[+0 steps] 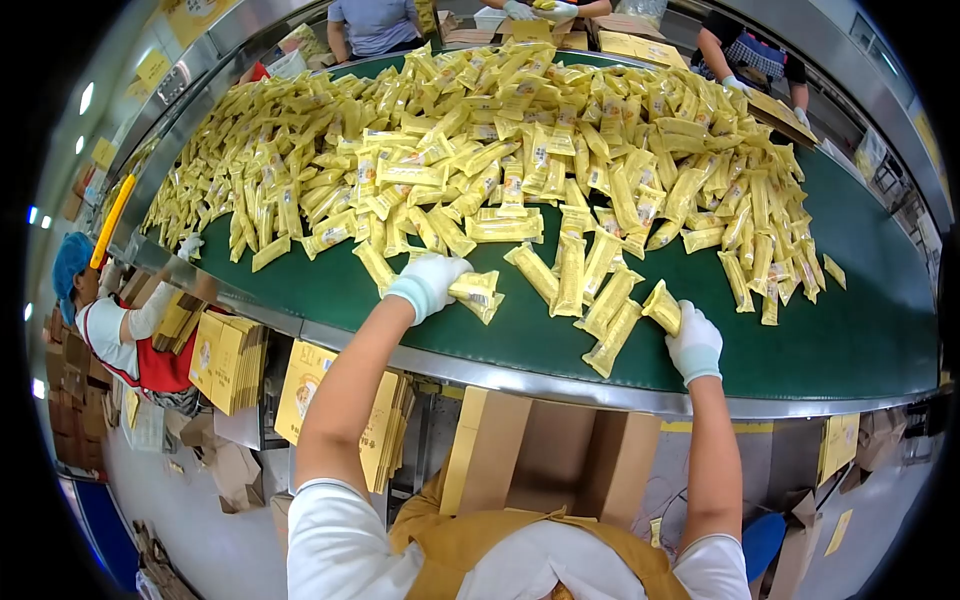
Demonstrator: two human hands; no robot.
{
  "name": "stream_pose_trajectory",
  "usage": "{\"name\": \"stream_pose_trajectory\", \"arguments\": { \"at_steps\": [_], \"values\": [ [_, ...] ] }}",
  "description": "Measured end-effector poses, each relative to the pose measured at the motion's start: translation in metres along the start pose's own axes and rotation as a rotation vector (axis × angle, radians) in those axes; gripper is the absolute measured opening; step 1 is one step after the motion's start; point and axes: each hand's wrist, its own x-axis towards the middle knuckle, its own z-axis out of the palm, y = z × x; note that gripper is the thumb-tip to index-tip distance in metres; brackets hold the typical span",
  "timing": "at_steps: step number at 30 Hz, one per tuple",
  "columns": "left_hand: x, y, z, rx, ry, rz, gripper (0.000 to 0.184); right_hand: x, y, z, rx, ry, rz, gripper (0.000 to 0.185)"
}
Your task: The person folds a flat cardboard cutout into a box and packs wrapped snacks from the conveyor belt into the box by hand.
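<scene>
Green-topped table w/ a metal edge curves across the workshop, its far side & middle heaped w/ small yellow pkts; co-workers stand at the far side, incl. one in a grey-blue top, & another in a red apron is off to the left. At the near side, both of the person's hands are in white gloves. L hand is over the belt-like top, grip closed round the L pkt, w/ another pkt right up against it; can't tell if that one's held too. R hand has its grip closed on the R pkt, one end sticking out past the fingers; a few loose pkts lie between the hands. Open cardboard box is below the near edge, by the person's apron. Pkts look v. light, prob. stiffish sticks in thin, slippery film, & whatever's inside may snap or crumble, so best held round the middle, gently, not by the crimped ends, esp. w/ smooth gloves.
</scene>
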Motion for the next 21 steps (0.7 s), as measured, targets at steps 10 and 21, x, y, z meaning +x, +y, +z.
{"name": "stream_pose_trajectory", "arguments": {
  "at_steps": [10, 21],
  "values": [
    [0.006, 0.013, 0.024, 0.004, 0.240, 0.179, 0.033, 0.006, 0.024, 0.011, -0.178, 0.232, -0.136, 0.041],
    [-0.016, 0.056, 0.006, 0.124, -0.081, 0.135, 0.106, -0.041, 0.034, -0.001, 0.024, 0.107, -0.200, 0.109]
  ]
}}
